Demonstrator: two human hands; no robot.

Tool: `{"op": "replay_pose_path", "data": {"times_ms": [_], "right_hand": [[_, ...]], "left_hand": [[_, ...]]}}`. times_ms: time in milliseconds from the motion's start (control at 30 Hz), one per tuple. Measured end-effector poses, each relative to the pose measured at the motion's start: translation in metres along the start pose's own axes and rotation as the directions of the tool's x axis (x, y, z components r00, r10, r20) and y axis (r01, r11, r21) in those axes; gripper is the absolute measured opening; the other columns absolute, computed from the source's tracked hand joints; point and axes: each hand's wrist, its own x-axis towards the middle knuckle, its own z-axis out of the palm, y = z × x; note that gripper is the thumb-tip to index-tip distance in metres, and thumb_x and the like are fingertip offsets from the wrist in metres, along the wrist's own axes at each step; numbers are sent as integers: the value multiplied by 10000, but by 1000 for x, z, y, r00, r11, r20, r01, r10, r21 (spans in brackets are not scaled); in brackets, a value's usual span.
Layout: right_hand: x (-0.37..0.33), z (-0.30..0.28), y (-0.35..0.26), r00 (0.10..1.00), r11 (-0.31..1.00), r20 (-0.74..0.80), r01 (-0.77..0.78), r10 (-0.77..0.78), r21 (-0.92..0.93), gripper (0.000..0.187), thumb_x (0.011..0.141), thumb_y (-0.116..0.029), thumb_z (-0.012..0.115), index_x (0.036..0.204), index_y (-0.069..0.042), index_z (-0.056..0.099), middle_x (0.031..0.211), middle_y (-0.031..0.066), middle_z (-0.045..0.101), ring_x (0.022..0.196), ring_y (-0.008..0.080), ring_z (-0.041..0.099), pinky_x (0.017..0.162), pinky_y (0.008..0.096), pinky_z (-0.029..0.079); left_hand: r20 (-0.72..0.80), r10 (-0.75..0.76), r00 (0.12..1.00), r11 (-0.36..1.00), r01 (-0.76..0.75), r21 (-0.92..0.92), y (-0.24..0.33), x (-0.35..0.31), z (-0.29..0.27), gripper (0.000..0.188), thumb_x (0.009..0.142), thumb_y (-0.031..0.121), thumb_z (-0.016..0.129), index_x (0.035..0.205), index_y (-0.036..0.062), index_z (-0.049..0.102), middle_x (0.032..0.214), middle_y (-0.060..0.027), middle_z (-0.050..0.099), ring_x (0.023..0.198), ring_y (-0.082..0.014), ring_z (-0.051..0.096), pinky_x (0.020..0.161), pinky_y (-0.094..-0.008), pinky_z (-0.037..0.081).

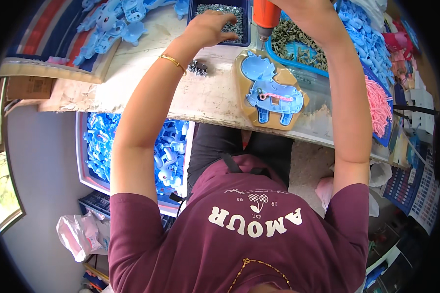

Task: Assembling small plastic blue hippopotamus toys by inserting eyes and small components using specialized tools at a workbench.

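My left hand (pixel 208 28) is over a dark blue tray of small metal screws (pixel 234 14), thumb and fingers apart. At the top edge my right hand (pixel 300 14) grips an orange electric screwdriver (pixel 266 15); the picture's edge cuts off its fingers. The driver's bit points down, just beyond a blue plastic animal-shaped toy half (pixel 278 95). That half lies hollow side up in a tan holding block (pixel 243 105) at the bench's front edge. Inside it runs a pink strip (pixel 277 96) with a small round part at one end.
Blue-rimmed bin (pixel 303 62) of greenish-grey parts stands beyond the block. Blue toy parts (pixel 364 36) and pink strands (pixel 376 105) lie right. Dark pieces (pixel 197 67) sit by my left forearm. Toy bodies (pixel 107 22) lie far left; a crate (pixel 80 156) of blue parts stands below the bench (pixel 146 100).
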Motion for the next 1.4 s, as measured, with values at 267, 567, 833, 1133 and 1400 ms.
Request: {"op": "replay_pose_path", "data": {"times_ms": [267,567,833,1133,1400], "right_hand": [[-6,-1,4,1000,999,-12,13,-14,-47,446,907,-139,742,1279,-13,532,1028,41,606,910,119,616,817,290,528],[-17,4,-20,980,977,-71,-192,186,-90,375,924,-133,705,1233,-1,538,951,51,627,851,128,637,769,289,536],[-49,23,-11,969,935,-113,-175,218,308,368,911,-129,667,1216,38,546,824,46,627,705,99,606,637,246,489],[-65,25,-19,922,919,-253,-198,292,339,221,908,-136,676,1072,-11,595,685,10,587,538,71,535,505,218,420],[-74,22,-24,926,904,-238,-187,293,385,215,913,-131,661,1072,-6,591,668,12,576,519,66,512,482,221,395]], "left_hand": [[115,88,989,993,-96,67,1,10,-6,245,931,372,660,1065,170,700,1023,-66,675,1099,-284,625,904,-437,532],[-124,286,950,930,-244,274,35,-22,-27,171,935,295,642,936,127,669,932,-25,672,986,-245,641,808,-383,550],[-233,206,950,895,-279,-348,118,-77,-26,173,887,239,723,944,102,634,822,-67,638,851,-279,644,691,-412,537],[-252,145,957,803,-263,-535,146,-89,-25,152,915,207,705,940,75,635,812,-77,661,825,-293,630,684,-425,523],[-275,189,942,778,-315,-543,154,-92,-22,125,920,159,689,945,56,622,847,-86,667,847,-302,621,703,-433,526]]}}
